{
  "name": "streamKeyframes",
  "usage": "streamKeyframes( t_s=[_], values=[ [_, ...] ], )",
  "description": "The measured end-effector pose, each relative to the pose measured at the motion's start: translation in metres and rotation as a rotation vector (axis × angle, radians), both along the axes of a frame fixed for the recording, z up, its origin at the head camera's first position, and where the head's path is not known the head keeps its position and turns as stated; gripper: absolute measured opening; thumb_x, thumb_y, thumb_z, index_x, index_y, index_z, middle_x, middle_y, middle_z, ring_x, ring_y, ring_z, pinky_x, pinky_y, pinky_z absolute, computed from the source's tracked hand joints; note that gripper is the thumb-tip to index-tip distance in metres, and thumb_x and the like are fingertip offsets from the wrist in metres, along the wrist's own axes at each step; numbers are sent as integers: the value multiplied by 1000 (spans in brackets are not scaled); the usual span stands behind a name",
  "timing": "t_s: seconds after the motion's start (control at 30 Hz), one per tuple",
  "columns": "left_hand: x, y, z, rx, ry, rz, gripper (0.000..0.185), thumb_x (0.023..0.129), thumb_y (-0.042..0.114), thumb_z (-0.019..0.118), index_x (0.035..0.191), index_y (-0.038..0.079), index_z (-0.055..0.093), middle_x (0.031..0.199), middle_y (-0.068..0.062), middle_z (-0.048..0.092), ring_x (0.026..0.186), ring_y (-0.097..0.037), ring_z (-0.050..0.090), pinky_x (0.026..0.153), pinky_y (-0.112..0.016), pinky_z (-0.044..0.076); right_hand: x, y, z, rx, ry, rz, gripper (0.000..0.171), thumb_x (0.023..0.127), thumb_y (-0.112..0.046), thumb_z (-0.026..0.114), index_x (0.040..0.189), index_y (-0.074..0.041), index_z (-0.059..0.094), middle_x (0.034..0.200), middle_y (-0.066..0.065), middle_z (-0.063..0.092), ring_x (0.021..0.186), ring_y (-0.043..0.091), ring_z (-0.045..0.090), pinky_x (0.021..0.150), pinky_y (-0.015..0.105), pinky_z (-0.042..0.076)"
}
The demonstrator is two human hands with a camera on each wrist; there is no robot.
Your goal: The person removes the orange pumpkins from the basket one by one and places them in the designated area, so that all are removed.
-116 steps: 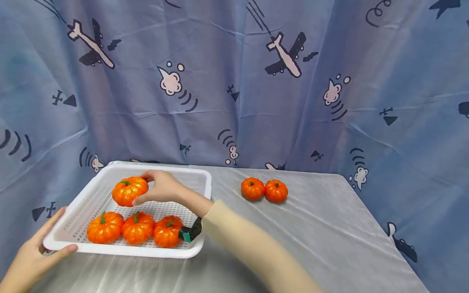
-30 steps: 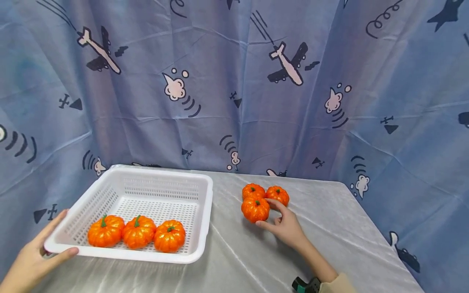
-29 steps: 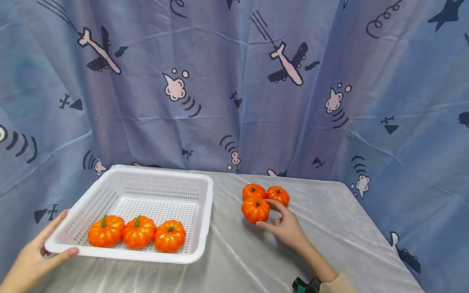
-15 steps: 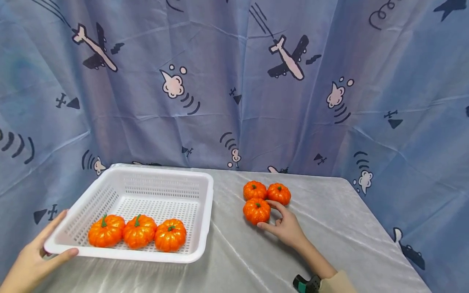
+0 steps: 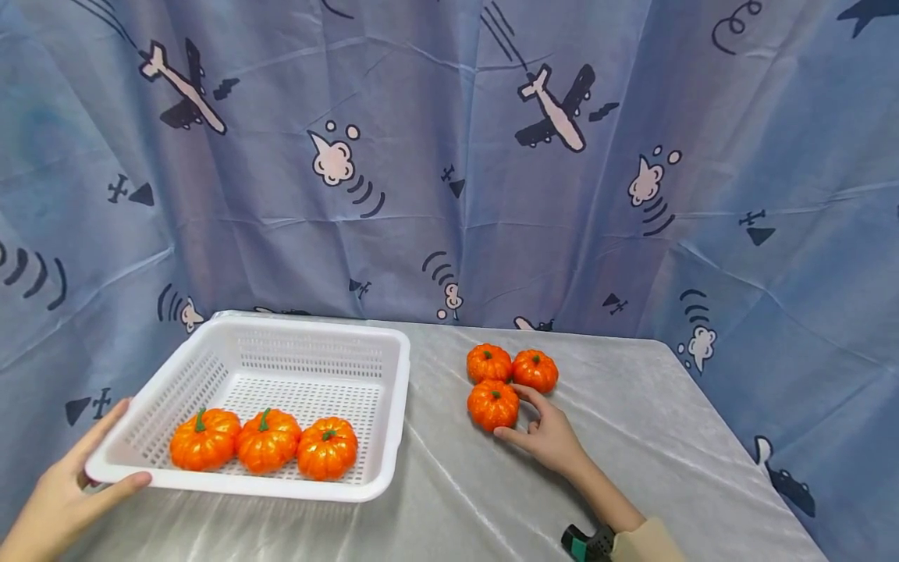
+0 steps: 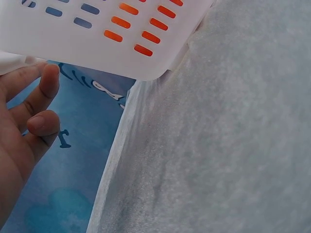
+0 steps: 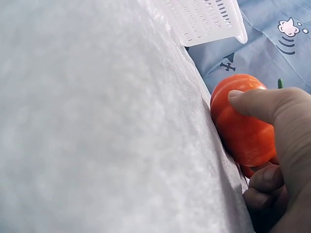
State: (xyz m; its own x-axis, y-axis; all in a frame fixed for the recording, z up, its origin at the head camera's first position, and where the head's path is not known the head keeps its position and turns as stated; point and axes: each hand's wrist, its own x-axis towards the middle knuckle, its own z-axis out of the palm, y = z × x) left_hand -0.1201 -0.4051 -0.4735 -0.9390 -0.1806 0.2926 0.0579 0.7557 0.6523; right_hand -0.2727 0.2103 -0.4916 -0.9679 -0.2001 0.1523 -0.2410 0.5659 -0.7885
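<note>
My right hand (image 5: 551, 439) holds a small orange pumpkin (image 5: 492, 406) between thumb and fingers, low at the cloth-covered table. Right behind it sit two more pumpkins, one (image 5: 488, 364) to the left and the other (image 5: 535, 371) to the right. In the right wrist view my thumb lies along the side of the held pumpkin (image 7: 243, 133). On the left, my left hand (image 5: 66, 488) grips the near-left corner of a white plastic basket (image 5: 267, 485), thumb over its rim. Inside, along the front, three pumpkins (image 5: 268, 442) stand in a row with green stems.
The grey cloth (image 5: 632, 453) covers the table, whose far edge meets a blue curtain (image 5: 449, 156) printed with airplanes. In the left wrist view, the basket's slotted wall (image 6: 73, 43) stands close to the table's left edge.
Several seconds ago my right hand held a pumpkin over the basket; now it holds one beside the two on the table. Over the last second it has barely moved. My left hand stays put.
</note>
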Motion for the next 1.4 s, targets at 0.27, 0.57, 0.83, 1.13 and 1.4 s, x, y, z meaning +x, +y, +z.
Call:
streamKeyframes(
  t_s=[0.27, 0.57, 0.83, 1.13, 1.4],
  values=[
    [2, 1, 2, 14, 53, -17, 109, 85, 15, 89, 171, 20, 22, 152, 8, 53, 93, 22, 41, 69, -3, 37, -1, -1, 1, 22, -17, -12, 84, 80, -31, 95, 151, -10, 54, 149, 18, 59, 47, 4, 29, 51, 21, 31],
    [1, 3, 4, 16, 22, -18, 109, 87, 16, 88, 171, 13, 19, 146, -44, 46, 95, 24, 38, 69, -4, 37, 2, 0, 2, -14, -31, -4, 87, 80, -30, 95, 153, -9, 52, 152, 18, 57, 46, 4, 30, 50, 22, 32],
    [1, 2, 1, 19, 49, -18, 109, 86, 16, 89, 171, 15, 21, 160, -17, 48, 95, 24, 38, 69, -2, 36, 2, 1, 1, -79, 13, 19, 84, 81, -23, 95, 152, -7, 52, 152, 21, 56, 44, 3, 27, 47, 21, 29],
    [1, -1, -7, 31, 100, -45, 109, 84, 13, 90, 171, 23, 24, 126, 54, 29, 96, 23, 41, 70, -3, 38, 0, 1, 5, -98, 72, -11, 77, 83, -20, 93, 149, -9, 57, 149, 19, 58, 46, 2, 25, 46, 20, 28],
    [0, -3, -8, 32, 76, -27, 109, 85, 16, 90, 171, 22, 24, 125, 52, 29, 93, 21, 44, 68, -5, 40, -1, -1, 18, -73, 114, -34, 76, 83, -21, 93, 150, -14, 56, 69, 5, 58, 43, 4, 28, 43, 21, 27]
  ],
)
